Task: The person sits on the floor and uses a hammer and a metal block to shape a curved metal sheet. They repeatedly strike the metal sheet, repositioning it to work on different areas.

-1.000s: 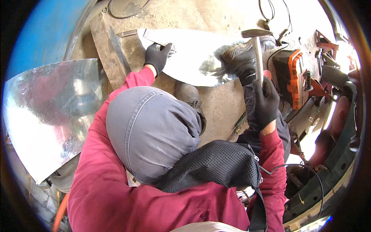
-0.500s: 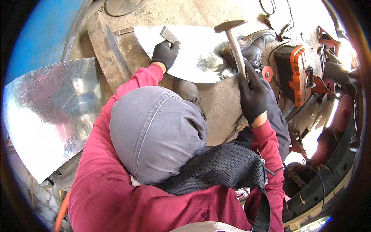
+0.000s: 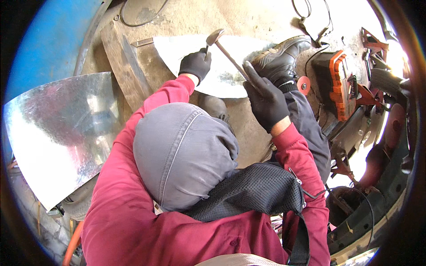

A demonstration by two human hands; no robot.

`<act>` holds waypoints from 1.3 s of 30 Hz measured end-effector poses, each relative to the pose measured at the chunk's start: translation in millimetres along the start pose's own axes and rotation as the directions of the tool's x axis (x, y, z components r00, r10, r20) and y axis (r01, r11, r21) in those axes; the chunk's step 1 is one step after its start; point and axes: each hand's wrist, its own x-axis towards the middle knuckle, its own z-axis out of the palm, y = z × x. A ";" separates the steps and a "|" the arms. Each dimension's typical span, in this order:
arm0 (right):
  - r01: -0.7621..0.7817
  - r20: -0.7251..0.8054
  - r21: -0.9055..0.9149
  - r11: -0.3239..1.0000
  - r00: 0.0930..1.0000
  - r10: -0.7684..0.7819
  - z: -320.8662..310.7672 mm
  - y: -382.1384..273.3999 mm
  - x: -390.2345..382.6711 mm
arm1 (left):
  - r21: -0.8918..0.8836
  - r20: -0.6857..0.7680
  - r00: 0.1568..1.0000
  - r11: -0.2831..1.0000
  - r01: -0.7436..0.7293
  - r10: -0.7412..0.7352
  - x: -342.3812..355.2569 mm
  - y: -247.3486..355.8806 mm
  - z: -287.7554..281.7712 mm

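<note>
My left hand (image 3: 195, 66), in a black glove, is closed on a small flat metal tool (image 3: 206, 50) over the left part of a curved-edged shiny metal sheet (image 3: 177, 48) on the floor. My gloved right hand (image 3: 266, 97) grips a hammer (image 3: 228, 55) by its handle. The hammer head sits at the top of the held tool; whether they touch I cannot tell. My right boot (image 3: 284, 53) rests at the sheet's right end; another dark shoe (image 3: 213, 106) shows below the sheet's near edge, partly hidden by my grey cap.
A wooden plank (image 3: 120, 62) and second metal sheet (image 3: 57, 133) lie left, by a blue panel (image 3: 49, 48). An orange-black toolbox (image 3: 335, 84), red stands (image 3: 370, 40), a red disc (image 3: 303, 85) and cables (image 3: 326, 17) are right. A small bar (image 3: 141, 42) borders the sheet.
The hammer has swung leftward, its head now over the tool in my left hand. My right hand moved left; my left hand shifted slightly right and turned the tool more upright.
</note>
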 end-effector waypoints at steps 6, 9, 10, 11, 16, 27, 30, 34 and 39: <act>0.064 -0.150 0.141 0.988 0.988 -0.042 -16.9 -19.8 14.0 | 0.073 0.102 0.994 0.996 -0.043 0.035 -1.6 3.8 -7.0; 0.295 -0.462 0.101 0.950 0.860 -0.218 -21.2 -44.2 25.5 | 0.050 0.075 0.997 0.998 -0.033 0.029 1.5 -5.6 -3.9; 0.267 -0.409 0.002 0.964 0.880 -0.243 -9.8 -26.9 14.4 | 0.028 0.094 0.994 0.998 -0.049 0.046 1.9 6.0 -3.1; 0.241 -0.355 -0.098 0.966 0.898 -0.260 4.7 -2.8 -0.4 | 0.016 0.106 0.993 0.999 -0.047 0.045 2.8 11.8 -0.4; -0.026 -0.070 0.055 0.998 0.997 0.029 4.8 -6.2 2.1 | -0.081 0.097 0.995 0.997 0.008 0.000 7.7 -6.0 -16.8; -0.186 -0.096 0.110 0.976 0.976 0.197 -18.5 -9.9 -21.7 | -0.300 -0.058 0.998 0.952 -0.054 0.038 10.7 -44.1 -5.2; -0.111 -0.181 0.069 0.991 0.976 0.122 -15.7 4.1 -28.5 | -0.320 0.032 0.999 0.947 -0.013 0.025 20.6 -44.2 -16.9; -0.321 -0.058 0.015 0.947 0.945 0.321 -21.1 0.9 -29.1 | -0.314 0.107 0.993 0.949 -0.015 0.051 31.0 -49.6 -35.1; -0.189 -0.119 0.099 0.977 0.973 0.200 -12.1 11.0 -35.0 | -0.306 0.051 0.997 0.951 -0.035 0.054 62.4 -49.8 -61.4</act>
